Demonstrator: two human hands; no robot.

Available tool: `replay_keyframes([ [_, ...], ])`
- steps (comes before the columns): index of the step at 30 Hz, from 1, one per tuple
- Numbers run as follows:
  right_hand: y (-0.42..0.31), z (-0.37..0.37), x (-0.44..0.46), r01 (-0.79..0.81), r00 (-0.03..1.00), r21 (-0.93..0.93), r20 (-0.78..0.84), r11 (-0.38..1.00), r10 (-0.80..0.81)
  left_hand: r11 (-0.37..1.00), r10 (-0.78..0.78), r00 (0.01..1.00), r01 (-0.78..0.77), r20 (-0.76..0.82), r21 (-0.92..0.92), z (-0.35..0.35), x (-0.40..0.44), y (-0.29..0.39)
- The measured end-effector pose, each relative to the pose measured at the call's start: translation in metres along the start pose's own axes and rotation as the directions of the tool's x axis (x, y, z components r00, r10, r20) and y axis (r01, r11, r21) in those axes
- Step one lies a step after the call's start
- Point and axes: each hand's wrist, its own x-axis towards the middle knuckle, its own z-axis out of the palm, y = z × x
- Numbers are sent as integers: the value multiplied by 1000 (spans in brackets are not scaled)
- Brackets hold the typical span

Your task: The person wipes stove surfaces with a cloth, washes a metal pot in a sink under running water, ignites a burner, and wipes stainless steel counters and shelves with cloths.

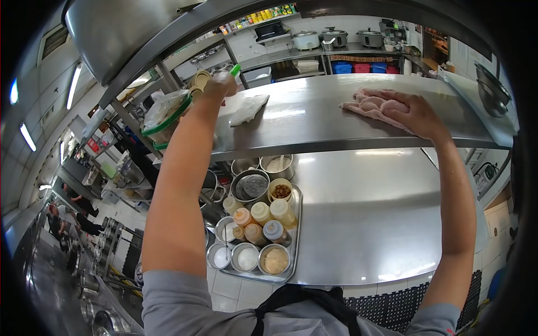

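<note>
My right hand (pixel 417 113) presses a crumpled pale pink cloth (pixel 372 105) onto the raised steel shelf (pixel 314 106). At the shelf's left end, my left hand (pixel 221 85) is curled closed and a little blurred. A bright green piece (pixel 235 70) shows just past its fingers; what it belongs to is hidden. Beside that hand are stacked tan round containers (pixel 200 81) and a clear tub with a green rim (pixel 165 120). A folded whitish cloth (pixel 248 110) lies on the shelf between my hands, nearer the left one.
Below the shelf is a steel counter (pixel 364 218). On its left, a tray (pixel 296 246) carries squeeze bottles (pixel 260 213) and bowls of powders (pixel 274 261). Metal bowls (pixel 492 92) stand far right. Rice cookers (pixel 305 40) line the back counter. People (pixel 75 204) are at far left.
</note>
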Motion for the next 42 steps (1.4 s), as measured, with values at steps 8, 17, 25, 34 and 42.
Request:
replay_keyframes([
  [8, -3, -1, -2, -4, 1000, -14, -11, 1000, 4, 988, -149, 983, 143, -112, -55, 24, -8, -20],
  [17, -3, -1, -1, 1, 1000, 1, -8, 1000, -1, 968, 79, 997, -78, 4, 239, 32, 25, -34],
  [25, -5, -1, -1, -25, 1000, 16, -8, 1000, 25, 964, 108, 991, -122, 72, 236, 28, 21, -34],
  [34, -3, -1, -2, -10, 999, 34, -40, 999, 11, 982, 72, 994, -56, -86, 179, 40, 23, -37],
  [42, -4, -2, -1, 10, 1000, 29, -25, 1000, -9, 994, -10, 998, 18, -68, 107, 42, 40, -39],
])
